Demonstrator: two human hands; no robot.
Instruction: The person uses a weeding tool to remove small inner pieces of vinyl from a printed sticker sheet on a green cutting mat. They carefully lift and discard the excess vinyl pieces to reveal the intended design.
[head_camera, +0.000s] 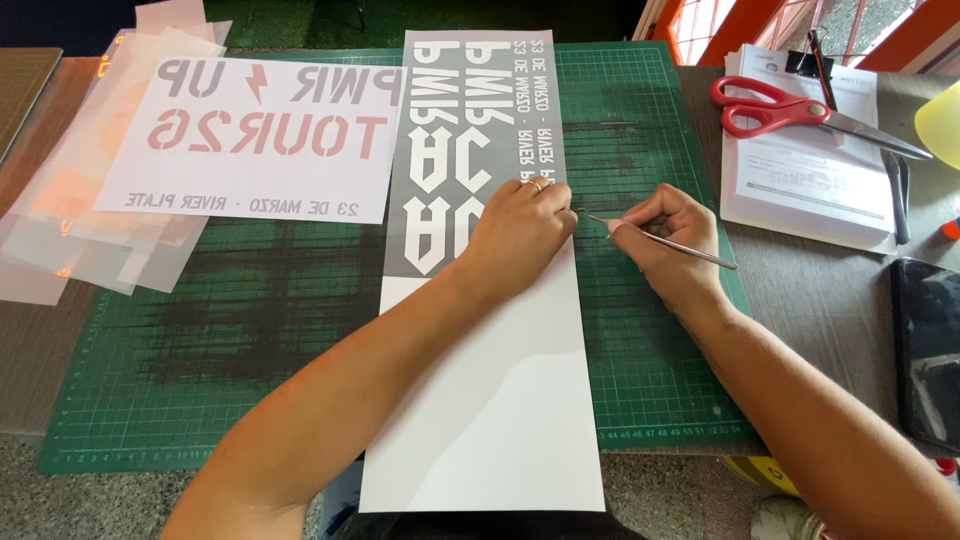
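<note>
Left hand (520, 228) lies flat, palm down, on the long vinyl sheet (480, 270), fingers together and curled slightly over its right edge. It likely sits there to pin the sheet so it can't slide or lift while the tool works beside it.

Right hand (665, 232) pinches a thin metal weeding pick (660, 240), thumb and fingers clamped on the shaft like a pen. Pick's long axis runs from lower right to upper left; the tip points left toward the sheet's right edge, just off the left hand's fingertips. Can't tell if the tip touches the vinyl or hangs just above it, too fine at this size.

Sheet sits mid-table on the green cutting mat (250, 330), long axis running away from the person, near end overhanging the table edge. Far half is grey with white mirrored block lettering; near half is plain white. The lettering reads reversed, so the sheet is probably face-flipped for transfer work.

Left of it, apart from the sheet: a white printed stencil sheet (250, 140), also mirrored, lying on a stack of translucent film sheets (90, 240).

Right side, well apart from the hands: red-handled scissors (790, 108) on a paper pad (810, 170), a black binder clip (805, 62) at its top, a dark phone (925, 350) at the table edge.
</note>
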